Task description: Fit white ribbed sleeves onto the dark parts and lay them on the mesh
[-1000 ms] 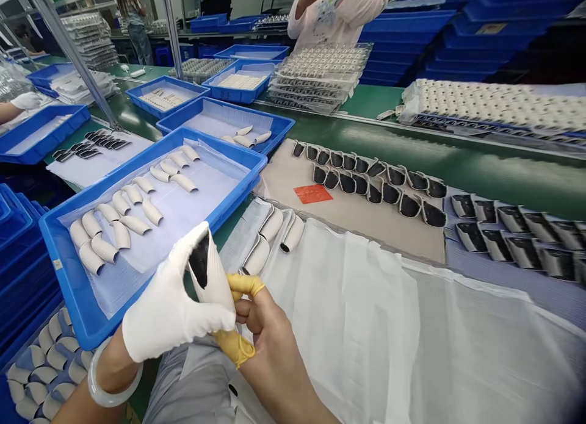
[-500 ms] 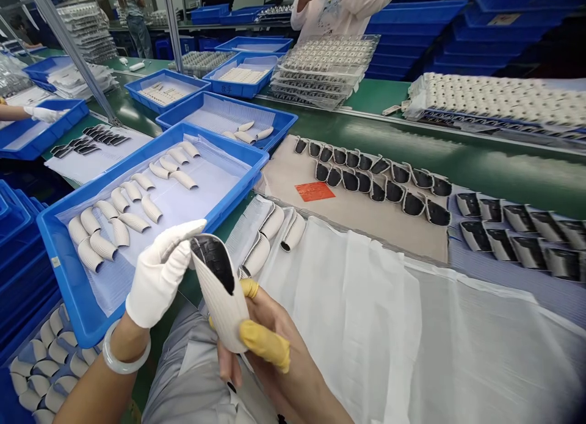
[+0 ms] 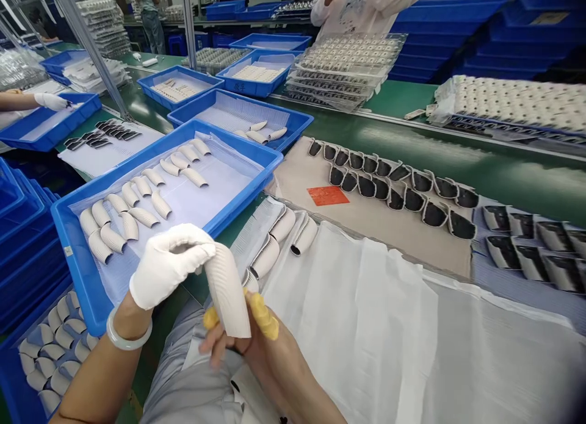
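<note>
A cream, ribbed, curved shell piece (image 3: 229, 293) is held up in front of me, its outer face toward me. My left hand (image 3: 171, 262), in a white glove, pinches its upper end between thumb and fingers. My right hand (image 3: 270, 344) wears yellow finger covers and is closed around the shell's lower part. Some of its fingers are hidden behind the shell, and those below are blurred. A similar pale piece with a dark inside (image 3: 249, 390) lies at my lap, partly covered by my right wrist. Beside the shell, several like pieces (image 3: 265, 256) rest on white foam sheet.
A blue tray (image 3: 64, 241) with several cream shells lies left of my hands. Another container (image 3: 13, 375) of shells stands lower left. Dark-lined pieces (image 3: 366, 186) sit in rows beyond an orange card (image 3: 328, 196). A co-worker (image 3: 348, 9) stands across the bench.
The shell has been turned, so its ribbed outside replaces the dark inside in view. My left fingers have shifted onto its top end. The view has swung slightly left.
</note>
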Demonstrator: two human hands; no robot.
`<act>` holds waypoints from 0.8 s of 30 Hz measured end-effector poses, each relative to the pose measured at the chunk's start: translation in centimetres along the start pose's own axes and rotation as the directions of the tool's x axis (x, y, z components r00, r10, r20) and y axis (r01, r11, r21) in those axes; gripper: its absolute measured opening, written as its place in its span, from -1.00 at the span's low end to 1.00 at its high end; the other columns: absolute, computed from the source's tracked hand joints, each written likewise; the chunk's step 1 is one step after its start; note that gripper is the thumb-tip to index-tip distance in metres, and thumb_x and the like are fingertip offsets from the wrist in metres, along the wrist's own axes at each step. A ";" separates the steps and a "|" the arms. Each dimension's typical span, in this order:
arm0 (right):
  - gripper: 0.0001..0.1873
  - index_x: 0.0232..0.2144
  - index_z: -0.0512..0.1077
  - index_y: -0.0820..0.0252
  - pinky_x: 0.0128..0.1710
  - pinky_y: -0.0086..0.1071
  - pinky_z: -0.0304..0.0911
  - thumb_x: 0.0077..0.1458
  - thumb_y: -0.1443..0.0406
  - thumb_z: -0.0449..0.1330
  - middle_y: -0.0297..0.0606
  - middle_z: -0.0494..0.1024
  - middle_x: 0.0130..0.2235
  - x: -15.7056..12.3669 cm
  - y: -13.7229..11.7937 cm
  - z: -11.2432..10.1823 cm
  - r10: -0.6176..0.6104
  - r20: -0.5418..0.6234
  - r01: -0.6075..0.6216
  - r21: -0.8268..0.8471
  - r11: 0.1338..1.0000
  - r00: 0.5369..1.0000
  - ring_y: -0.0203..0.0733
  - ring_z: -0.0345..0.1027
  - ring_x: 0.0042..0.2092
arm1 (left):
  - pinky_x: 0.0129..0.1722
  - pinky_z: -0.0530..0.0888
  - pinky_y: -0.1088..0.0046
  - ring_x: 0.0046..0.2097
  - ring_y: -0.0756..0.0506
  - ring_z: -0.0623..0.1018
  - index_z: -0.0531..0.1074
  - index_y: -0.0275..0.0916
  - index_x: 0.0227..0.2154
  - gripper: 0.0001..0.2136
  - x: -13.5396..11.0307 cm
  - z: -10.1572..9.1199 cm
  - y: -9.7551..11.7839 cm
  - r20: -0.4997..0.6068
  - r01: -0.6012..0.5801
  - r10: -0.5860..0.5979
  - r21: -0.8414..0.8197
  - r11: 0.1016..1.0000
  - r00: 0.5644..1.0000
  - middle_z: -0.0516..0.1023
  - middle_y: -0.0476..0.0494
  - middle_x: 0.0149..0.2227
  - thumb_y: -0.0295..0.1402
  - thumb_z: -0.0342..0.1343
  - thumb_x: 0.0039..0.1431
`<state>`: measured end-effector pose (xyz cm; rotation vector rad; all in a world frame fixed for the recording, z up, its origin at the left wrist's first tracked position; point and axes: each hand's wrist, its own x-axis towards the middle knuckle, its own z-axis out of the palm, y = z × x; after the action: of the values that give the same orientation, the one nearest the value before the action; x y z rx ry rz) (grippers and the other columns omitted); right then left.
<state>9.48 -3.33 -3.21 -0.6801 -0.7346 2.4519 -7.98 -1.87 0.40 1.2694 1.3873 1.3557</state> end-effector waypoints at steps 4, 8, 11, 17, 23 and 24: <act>-0.27 0.06 0.24 0.10 -0.28 -0.30 0.39 -0.11 0.02 0.35 -0.14 0.48 -0.11 -0.3 -0.7 -0.1 -0.182 -0.146 0.116 -0.374 0.920 0.972 -0.12 0.43 -0.21 | -0.57 0.39 0.55 -0.53 0.04 0.40 0.47 -0.25 -0.54 -0.87 -0.2 0.3 0.8 0.004 0.109 -0.113 0.223 0.969 0.994 0.48 -0.02 -0.50 -0.31 0.22 0.00; -0.34 0.06 0.25 0.14 -0.32 -0.28 0.42 -0.06 0.12 0.34 -0.22 0.49 -0.24 -0.2 -1.0 0.2 -0.154 -0.171 0.056 -0.474 0.879 0.973 -0.20 0.40 -0.35 | -0.66 0.36 0.57 -0.63 0.08 0.36 0.49 -0.23 -0.49 -0.88 -0.4 0.8 1.0 0.011 0.249 -0.257 0.207 0.946 0.966 0.48 0.03 -0.56 -0.29 0.22 -0.01; -0.39 0.05 0.25 0.18 -0.35 -0.29 0.43 0.00 0.08 0.28 -0.28 0.46 -0.35 -0.1 -1.1 0.5 -0.137 -0.148 0.054 -0.462 0.885 0.979 -0.23 0.37 -0.39 | -0.71 0.34 0.59 -0.62 0.08 0.38 0.52 -0.21 -0.41 -0.89 -0.4 1.1 1.0 0.001 0.283 -0.288 0.173 0.943 0.958 0.54 0.01 -0.48 -0.33 0.24 -0.04; -0.44 -0.06 0.28 0.19 -0.37 -0.33 0.44 -0.02 0.03 0.28 -0.32 0.42 -0.37 -0.1 -1.4 1.0 -0.099 -0.132 0.033 -0.430 0.902 0.986 -0.26 0.37 -0.39 | -0.65 0.36 0.56 -0.60 0.07 0.39 0.52 -0.21 -0.47 -0.90 -0.4 1.1 0.6 -0.055 0.123 -0.112 0.268 0.956 0.992 0.55 0.02 -0.48 -0.29 0.21 0.01; -0.48 -0.10 0.27 0.17 -0.40 -0.33 0.37 0.06 -0.08 0.14 -0.38 0.41 -0.44 0.1 -2.1 1.0 -0.070 -0.133 0.001 -0.460 0.888 0.989 -0.30 0.37 -0.50 | -0.43 0.47 0.60 -0.42 0.03 0.52 0.52 -0.19 -0.49 -0.96 -0.6 1.2 0.9 -0.065 -0.019 0.047 0.377 0.926 0.997 0.57 0.06 -0.48 -0.38 0.19 0.03; -0.53 -0.19 0.30 0.17 -0.44 -0.35 0.33 0.11 -0.09 0.07 -0.41 0.37 -0.50 0.3 -2.2 1.0 -0.093 -0.144 0.009 -0.499 0.866 0.985 -0.31 0.34 -0.53 | -0.40 0.48 0.61 -0.40 0.04 0.53 0.51 -0.19 -0.49 -0.96 -0.7 1.3 1.0 -0.053 -0.047 0.073 0.386 0.921 0.996 0.58 0.07 -0.47 -0.39 0.20 0.03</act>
<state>9.38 -1.89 -1.25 -1.0216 -1.3195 2.1284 -6.47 -2.34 1.15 1.5419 1.7343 1.2097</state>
